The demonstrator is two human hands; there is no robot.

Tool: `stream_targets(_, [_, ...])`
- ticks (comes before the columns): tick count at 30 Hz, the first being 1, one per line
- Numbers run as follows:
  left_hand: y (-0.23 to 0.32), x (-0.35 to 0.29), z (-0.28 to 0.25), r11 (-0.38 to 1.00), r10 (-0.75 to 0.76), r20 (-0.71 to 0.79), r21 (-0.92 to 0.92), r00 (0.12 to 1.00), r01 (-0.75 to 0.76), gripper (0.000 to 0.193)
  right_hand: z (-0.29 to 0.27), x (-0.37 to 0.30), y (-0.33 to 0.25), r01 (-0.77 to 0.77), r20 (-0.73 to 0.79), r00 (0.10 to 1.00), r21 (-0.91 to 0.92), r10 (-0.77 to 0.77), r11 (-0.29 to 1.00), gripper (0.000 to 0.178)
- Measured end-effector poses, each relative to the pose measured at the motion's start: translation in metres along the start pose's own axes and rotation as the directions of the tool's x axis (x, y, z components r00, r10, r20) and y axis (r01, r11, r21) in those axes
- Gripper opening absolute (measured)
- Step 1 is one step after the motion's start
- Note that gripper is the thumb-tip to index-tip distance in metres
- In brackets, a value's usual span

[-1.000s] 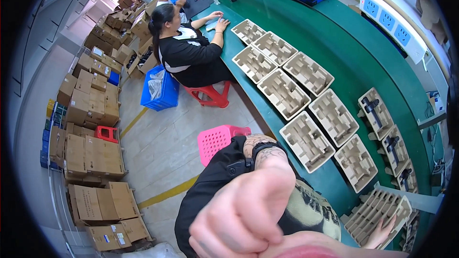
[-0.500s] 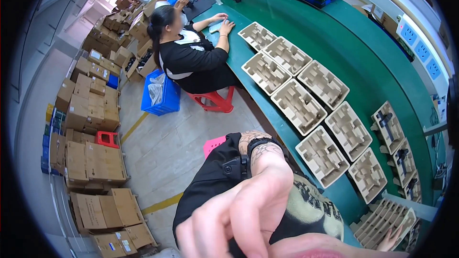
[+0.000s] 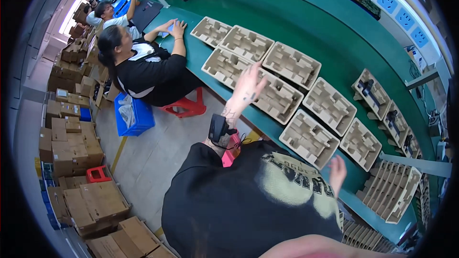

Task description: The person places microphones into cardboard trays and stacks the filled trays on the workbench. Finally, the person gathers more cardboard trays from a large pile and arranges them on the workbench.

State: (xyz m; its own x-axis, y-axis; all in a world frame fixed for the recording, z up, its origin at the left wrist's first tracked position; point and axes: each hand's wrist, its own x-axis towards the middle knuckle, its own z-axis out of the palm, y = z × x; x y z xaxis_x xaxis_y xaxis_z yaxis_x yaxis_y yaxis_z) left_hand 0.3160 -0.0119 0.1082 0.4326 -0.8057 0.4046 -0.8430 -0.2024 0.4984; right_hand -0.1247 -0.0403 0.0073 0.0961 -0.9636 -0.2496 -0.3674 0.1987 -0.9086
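Note:
My left hand, a dark device strapped at its wrist, reaches over the moulded pulp trays with its fingers spread. It is above the seam between a left-hand tray and the tray beside it; whether it touches either cannot be told. My right hand is open, fingers raised, by the corner of the nearest tray. Part of it is hidden behind my black shirt. Neither hand holds anything visible. The trays stand in two rows on the green bench, their moulded compartments facing up.
More pulp trays stand packed on edge at the right. Behind them, trays holding dark parts lean in a row. A seated co-worker has both hands on the bench at the left. A blue crate and cardboard boxes are on the floor.
My left hand has gone from close in front of me out over the trays. My right hand has left the on-edge trays and come beside the nearest flat tray. The view has shifted right.

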Motion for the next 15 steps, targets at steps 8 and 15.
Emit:
stream_targets(8, [-0.094,-0.063,0.041,0.863,-0.404,0.317,0.442,0.858,0.243,0.050,0.022,0.030,0.000,0.012,0.256,0.961,-0.404,0.101,0.915,0.034])
stream_targets(15, [-0.148,-0.081,0.017,0.871,-0.437,0.193,0.334,0.878,0.360,0.029,0.058,0.047,0.005,0.125,0.405,0.914,-0.315,0.014,0.941,0.036])
